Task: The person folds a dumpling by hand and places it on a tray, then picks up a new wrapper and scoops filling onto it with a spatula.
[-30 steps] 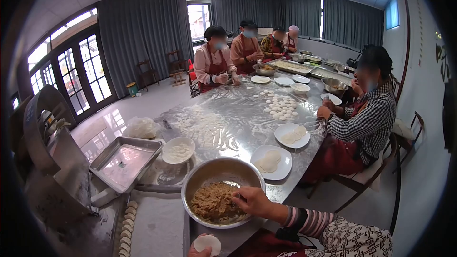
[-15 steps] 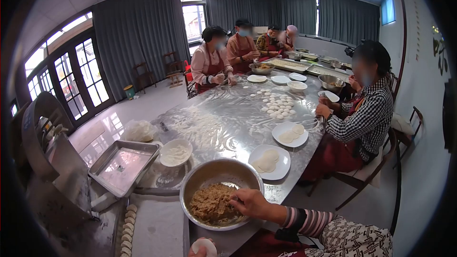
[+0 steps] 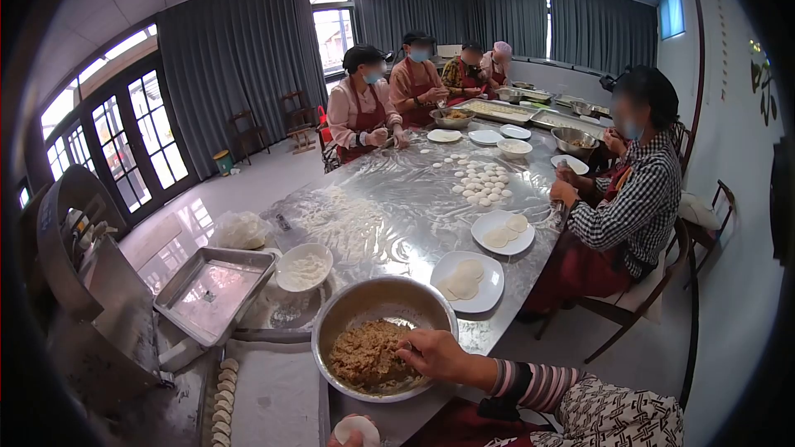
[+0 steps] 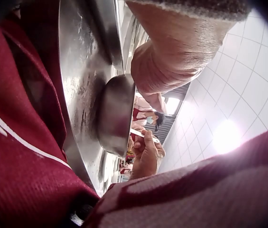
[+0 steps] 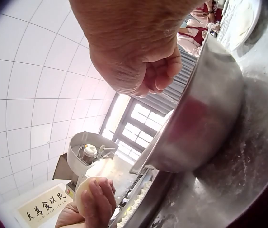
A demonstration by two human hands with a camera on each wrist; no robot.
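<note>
At the bottom edge of the head view, my left hand (image 3: pixel 346 439) holds a round pale dough wrapper (image 3: pixel 361 428). The right wrist view shows this hand (image 5: pixel 98 204) with its fingers bent against the wrapper (image 5: pixel 83 192). My right hand (image 3: pixel 436 356) is over the right side of a steel bowl (image 3: pixel 364 300), its fingertips by the brown minced filling (image 3: pixel 368 351). In the left wrist view the right hand (image 4: pixel 145 156) pinches a thin white utensil (image 4: pixel 138 133); its far end is hidden behind the bowl (image 4: pixel 116 114).
A tray (image 3: pixel 273 397) with a row of dumplings (image 3: pixel 224 397) lies left of the bowl. Beyond it are an empty metal tray (image 3: pixel 217 290) and a flour bowl (image 3: pixel 304 267). Plates of wrappers (image 3: pixel 465 281) stand behind right. Several people in aprons work around the floured table (image 3: pixel 373 190).
The head view has shifted slightly, moving the room and table leftward in it. Both hands keep their holds; the wrapper's tilt has changed a little, and the right hand stays at the filling.
</note>
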